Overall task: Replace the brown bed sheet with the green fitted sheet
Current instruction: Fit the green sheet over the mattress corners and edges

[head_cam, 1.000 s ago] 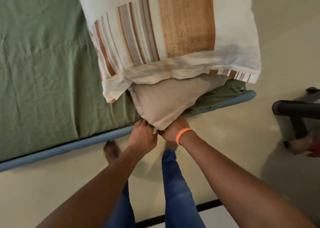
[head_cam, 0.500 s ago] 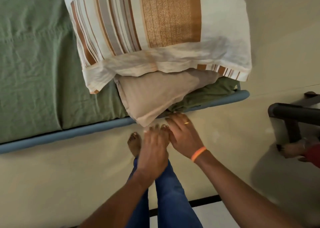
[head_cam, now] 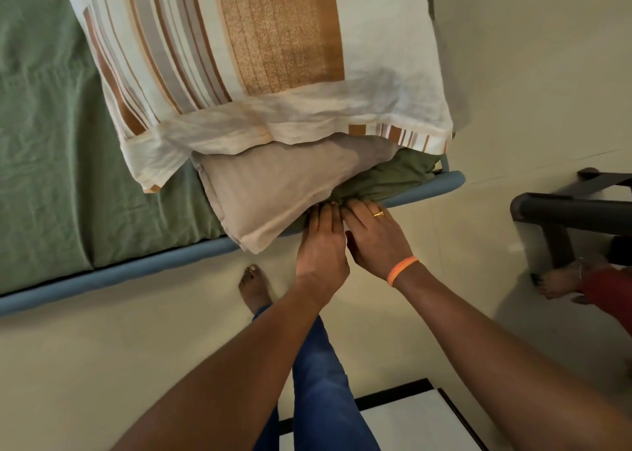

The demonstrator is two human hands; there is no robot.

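The wrinkled green fitted sheet (head_cam: 51, 163) covers the mattress, which sits on the blue padded bed frame (head_cam: 130, 272). Near the frame's rounded end, the sheet is bunched into dark green folds (head_cam: 386, 180) just above the rail. Both hands meet at that bunch: the left hand (head_cam: 321, 245) and the right hand (head_cam: 372, 242) lie side by side, touching, fingers extended with their tips pressed into the green cloth at the frame's edge; whether the tips pinch the cloth I cannot tell. The right hand wears a gold ring and an orange wristband (head_cam: 402, 269). A plain beige pillow (head_cam: 273, 194) overhangs the frame beside the left hand, and a white pillow with brown and grey stripes (head_cam: 256, 57) lies on top of it.
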